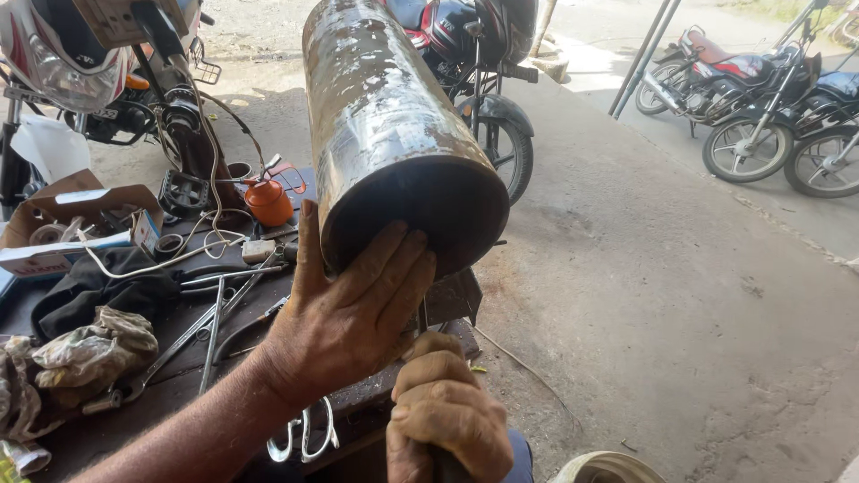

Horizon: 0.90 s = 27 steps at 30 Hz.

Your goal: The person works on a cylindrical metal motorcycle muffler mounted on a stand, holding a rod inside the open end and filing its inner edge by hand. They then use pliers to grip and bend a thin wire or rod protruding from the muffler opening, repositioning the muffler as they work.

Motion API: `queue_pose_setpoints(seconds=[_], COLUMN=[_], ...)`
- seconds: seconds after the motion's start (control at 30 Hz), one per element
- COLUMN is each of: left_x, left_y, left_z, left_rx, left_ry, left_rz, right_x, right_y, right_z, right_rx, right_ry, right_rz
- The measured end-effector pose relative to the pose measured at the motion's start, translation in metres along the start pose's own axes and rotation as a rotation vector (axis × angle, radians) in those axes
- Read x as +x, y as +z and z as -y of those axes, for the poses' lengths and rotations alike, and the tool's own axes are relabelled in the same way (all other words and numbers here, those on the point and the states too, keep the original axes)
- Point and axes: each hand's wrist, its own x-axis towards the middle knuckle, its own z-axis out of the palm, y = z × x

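**Two hands on a worn metal cylinder above a cluttered counter**

At the far left, an open brown cardboard box (63, 224) sits on the dark, grimy counter (376, 394), with a black cloth (98, 291) and a crumpled dirty rag (94, 344) in front of it. A long steel spanner (179, 344) lies slanted across the counter near a white cable (192, 241). Behind these stands a small orange oil can (268, 201), and further back part of a red-and-white motorcycle (80, 72).

The left hand (344, 313) is spread flat against the near, dark end of a large scuffed silver metal cylinder (385, 116), fingers splayed over its rim, pressing rather than gripping. The cylinder tilts up and away from the counter's right edge, held above it.

Just below, the right hand (447, 411) is clenched around a dark handle (447, 467); what it belongs to is hidden.

To the right lies a bare concrete floor (680, 304). A black motorcycle (488, 80) stands behind the cylinder, and more parked motorcycles (769, 98) line the far right in sunlight.
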Motion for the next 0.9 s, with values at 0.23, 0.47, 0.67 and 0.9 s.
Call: queue_pose_setpoints(seconds=[0.23,0.47,0.67,0.9], left_x=[-0.004,-0.009,-0.028,-0.023], left_y=[0.002,-0.021,-0.045,-0.051], left_z=[0.002,0.008,-0.004,-0.007], left_rx=[-0.017,-0.183,-0.224,-0.250], left_ry=[0.013,-0.007,-0.127,-0.142], left_rz=[-0.020,-0.036,-0.131,-0.109], right_x=[-0.004,0.014,0.026,0.037], right_y=[0.015,0.013,-0.033,-0.039], right_z=[-0.007,0.002,0.027,0.040], right_rx=[-0.040,0.132,0.274,0.234], right_ry=[-0.098,-0.082,-0.018,0.092], right_rz=[-0.068,-0.223,-0.128,-0.062])
